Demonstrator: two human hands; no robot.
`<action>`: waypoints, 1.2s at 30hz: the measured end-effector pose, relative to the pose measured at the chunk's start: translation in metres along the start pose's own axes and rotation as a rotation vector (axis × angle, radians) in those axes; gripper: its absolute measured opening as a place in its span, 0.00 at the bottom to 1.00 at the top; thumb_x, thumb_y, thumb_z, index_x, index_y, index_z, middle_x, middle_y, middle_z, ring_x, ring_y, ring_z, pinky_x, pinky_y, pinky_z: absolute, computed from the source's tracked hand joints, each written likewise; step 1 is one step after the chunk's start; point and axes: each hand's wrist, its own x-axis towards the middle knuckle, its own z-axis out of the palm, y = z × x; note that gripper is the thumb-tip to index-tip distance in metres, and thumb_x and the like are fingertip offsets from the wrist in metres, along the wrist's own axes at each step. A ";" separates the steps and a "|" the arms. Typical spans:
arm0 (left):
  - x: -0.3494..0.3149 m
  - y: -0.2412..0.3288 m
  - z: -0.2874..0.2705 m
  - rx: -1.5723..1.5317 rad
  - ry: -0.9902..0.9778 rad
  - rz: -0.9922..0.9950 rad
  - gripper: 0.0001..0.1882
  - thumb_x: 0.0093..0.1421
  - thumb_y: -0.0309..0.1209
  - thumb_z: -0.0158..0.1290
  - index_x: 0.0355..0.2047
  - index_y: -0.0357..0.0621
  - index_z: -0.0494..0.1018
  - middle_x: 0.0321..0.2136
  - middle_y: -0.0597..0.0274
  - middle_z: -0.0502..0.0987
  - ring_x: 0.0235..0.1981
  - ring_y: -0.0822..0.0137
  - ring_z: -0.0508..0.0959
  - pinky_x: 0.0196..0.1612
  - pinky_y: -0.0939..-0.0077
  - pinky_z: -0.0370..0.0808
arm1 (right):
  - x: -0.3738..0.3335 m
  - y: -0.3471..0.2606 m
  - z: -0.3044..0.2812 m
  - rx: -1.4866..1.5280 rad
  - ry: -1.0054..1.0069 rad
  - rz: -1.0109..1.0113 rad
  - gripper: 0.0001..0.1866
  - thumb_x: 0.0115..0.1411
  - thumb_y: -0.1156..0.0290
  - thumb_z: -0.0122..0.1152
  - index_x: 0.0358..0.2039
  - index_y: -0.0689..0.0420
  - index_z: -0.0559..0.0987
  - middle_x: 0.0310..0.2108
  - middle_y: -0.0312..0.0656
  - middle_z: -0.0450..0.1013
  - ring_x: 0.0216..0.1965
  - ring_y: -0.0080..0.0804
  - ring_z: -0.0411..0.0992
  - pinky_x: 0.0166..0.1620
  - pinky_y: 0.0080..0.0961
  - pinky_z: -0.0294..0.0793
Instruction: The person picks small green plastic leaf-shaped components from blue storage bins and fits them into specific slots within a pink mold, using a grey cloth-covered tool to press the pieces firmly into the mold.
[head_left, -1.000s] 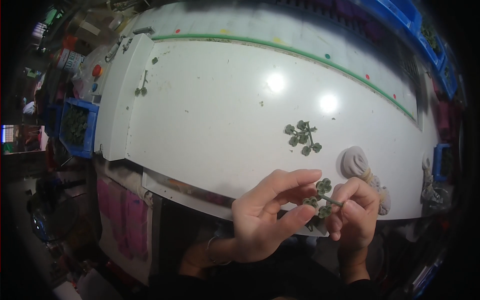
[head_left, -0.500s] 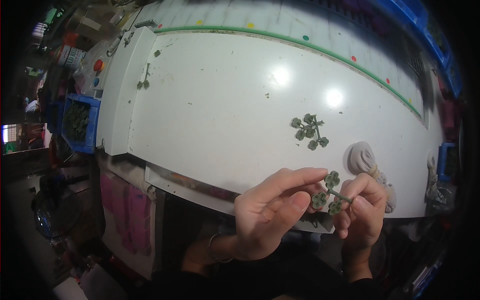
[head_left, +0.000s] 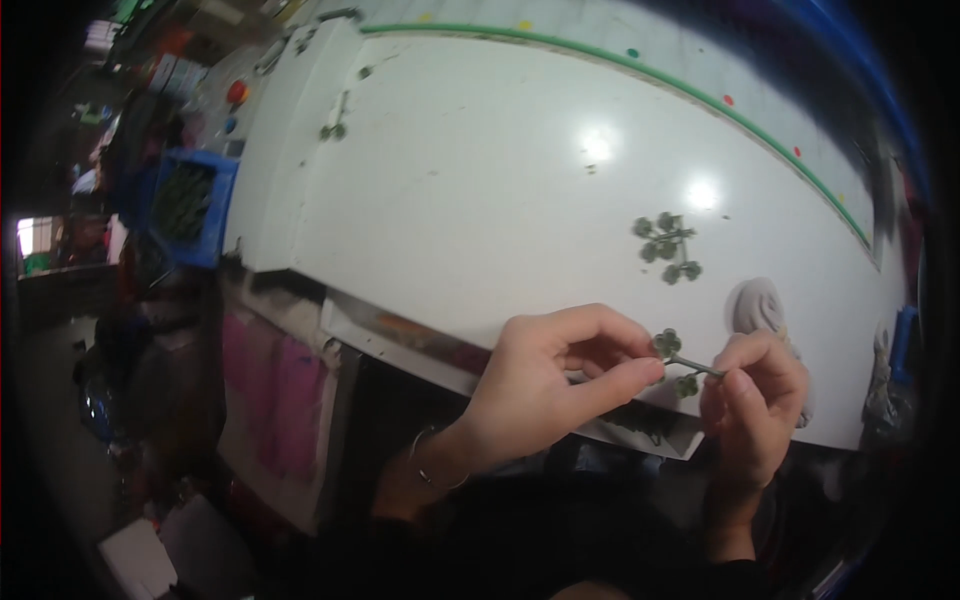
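Near the table's front edge I hold a small dark green sprig [head_left: 667, 344], a thin stem that forks to heads shaped like clover flowers. My right hand [head_left: 760, 405] pinches the bare end of the stem. Thumb and forefinger of my left hand [head_left: 560, 365] close on one of the heads, which they mostly hide. Two other heads stay visible between the hands. Just beyond them, several more green heads on branching stems form a cluster [head_left: 665, 245] on the white tabletop [head_left: 480, 180]. A greyish cloth bundle [head_left: 757, 308] lies behind my right hand.
A blue bin [head_left: 215, 215] of green pieces stands left of the table. Close by are a red button [head_left: 237, 92] and a raised white ledge [head_left: 285, 165], with another small green sprig [head_left: 338, 130] beside it. A green strip [head_left: 600, 58] borders the far side. Below the front edge is an open drawer [head_left: 640, 435].
My left thumb and forefinger have come together on a head of the sprig; before, they were apart around it. The right hand keeps its pinch. The whole view has shifted.
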 end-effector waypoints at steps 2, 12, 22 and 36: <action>-0.003 0.000 -0.006 0.027 -0.046 -0.080 0.08 0.51 0.17 0.56 0.33 0.27 0.72 0.28 0.56 0.76 0.29 0.75 0.75 0.32 0.86 0.74 | 0.000 0.000 0.004 -0.080 -0.017 -0.047 0.04 0.54 0.78 0.52 0.26 0.66 0.70 0.20 0.40 0.69 0.15 0.17 0.62 0.20 0.11 0.59; -0.029 0.004 -0.075 -0.098 0.370 0.226 0.07 0.57 0.24 0.49 0.35 0.32 0.70 0.22 0.54 0.76 0.21 0.66 0.77 0.23 0.82 0.74 | 0.009 0.027 0.056 -0.619 -0.496 -0.226 0.08 0.52 0.82 0.57 0.34 0.65 0.75 0.23 0.45 0.72 0.20 0.29 0.72 0.23 0.20 0.70; -0.037 -0.001 -0.091 -0.210 0.363 0.240 0.08 0.56 0.22 0.49 0.37 0.32 0.69 0.25 0.49 0.76 0.22 0.64 0.77 0.24 0.81 0.75 | 0.036 0.116 0.119 -1.161 -0.955 -0.076 0.16 0.56 0.77 0.43 0.46 0.64 0.62 0.29 0.53 0.68 0.30 0.50 0.71 0.30 0.40 0.70; -0.041 -0.002 -0.086 -0.223 0.307 0.206 0.09 0.54 0.18 0.49 0.36 0.28 0.69 0.24 0.47 0.76 0.22 0.64 0.77 0.24 0.79 0.75 | 0.037 0.155 0.120 -0.844 -0.799 -0.151 0.06 0.52 0.78 0.49 0.33 0.61 0.68 0.26 0.48 0.67 0.26 0.44 0.68 0.27 0.35 0.68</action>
